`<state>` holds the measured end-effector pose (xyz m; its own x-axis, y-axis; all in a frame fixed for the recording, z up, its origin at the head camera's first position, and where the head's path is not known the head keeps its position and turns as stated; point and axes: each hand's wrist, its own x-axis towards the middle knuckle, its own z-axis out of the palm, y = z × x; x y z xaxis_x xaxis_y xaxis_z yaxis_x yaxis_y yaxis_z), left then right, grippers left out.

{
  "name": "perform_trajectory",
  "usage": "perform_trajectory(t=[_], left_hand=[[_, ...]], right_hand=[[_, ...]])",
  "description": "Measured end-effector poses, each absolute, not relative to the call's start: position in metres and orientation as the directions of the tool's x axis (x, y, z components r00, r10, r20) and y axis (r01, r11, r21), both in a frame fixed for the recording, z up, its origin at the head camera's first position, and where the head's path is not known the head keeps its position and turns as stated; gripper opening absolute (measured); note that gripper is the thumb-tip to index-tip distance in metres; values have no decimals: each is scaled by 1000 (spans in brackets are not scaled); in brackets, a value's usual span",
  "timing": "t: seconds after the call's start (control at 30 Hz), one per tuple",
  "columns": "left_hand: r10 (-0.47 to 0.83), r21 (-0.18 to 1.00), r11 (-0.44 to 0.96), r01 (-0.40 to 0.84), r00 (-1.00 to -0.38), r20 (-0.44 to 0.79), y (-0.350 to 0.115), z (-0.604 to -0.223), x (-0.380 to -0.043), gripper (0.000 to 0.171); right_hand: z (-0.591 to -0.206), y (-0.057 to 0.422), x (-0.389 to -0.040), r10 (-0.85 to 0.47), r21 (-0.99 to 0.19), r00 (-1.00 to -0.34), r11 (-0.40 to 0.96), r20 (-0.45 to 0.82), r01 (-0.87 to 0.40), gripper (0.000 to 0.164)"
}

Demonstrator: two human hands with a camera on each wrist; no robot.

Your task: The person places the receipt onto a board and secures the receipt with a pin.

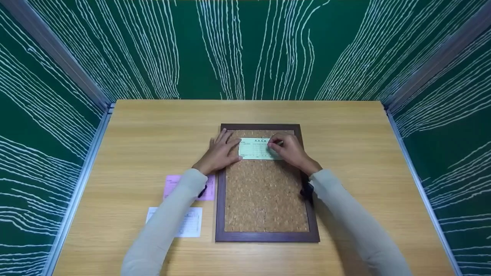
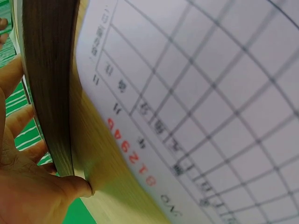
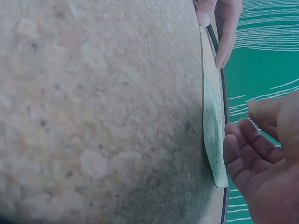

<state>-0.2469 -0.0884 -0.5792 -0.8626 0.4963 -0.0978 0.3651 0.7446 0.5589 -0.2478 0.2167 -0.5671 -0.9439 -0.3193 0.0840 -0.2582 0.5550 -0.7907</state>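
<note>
A pale green printed slip (image 1: 253, 148) lies across the upper part of a dark-framed cork board (image 1: 264, 199). My left hand (image 1: 220, 151) rests over the board's left frame, fingers spread, with index finger and thumb tips at the slip's left edge. Over the slip's right half is my right hand (image 1: 289, 149), thumb and index finger brought together. A tiny reddish spot shows at that fingertip pinch in the right wrist view; what it is I cannot tell. The other curled fingers (image 3: 240, 165) of this hand are close by the slip (image 3: 212, 126), whose near corner bends up slightly.
Left of the board lie a pink slip (image 1: 172, 186) and a white slip (image 1: 191, 222), both partly under the left sleeve. The white slip (image 2: 196, 93) fills much of the left wrist view. Green panels with white wavy lines (image 1: 211, 50) surround the wooden table (image 1: 345, 126).
</note>
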Motion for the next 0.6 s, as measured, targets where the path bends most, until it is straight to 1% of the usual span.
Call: perform_trajectory(t=[0.3,0.6], left_hand=[[493,568,742,355,-864,-104,-90,-581,-247,75],[481,578,743,338,-870,-109,-88,-580,-246,73]], right_hand=[[-575,214,-254,-311,-809,-947,534,82,-245,13],[-576,203,-259,-256,-809,-965,558,47,-187,11]])
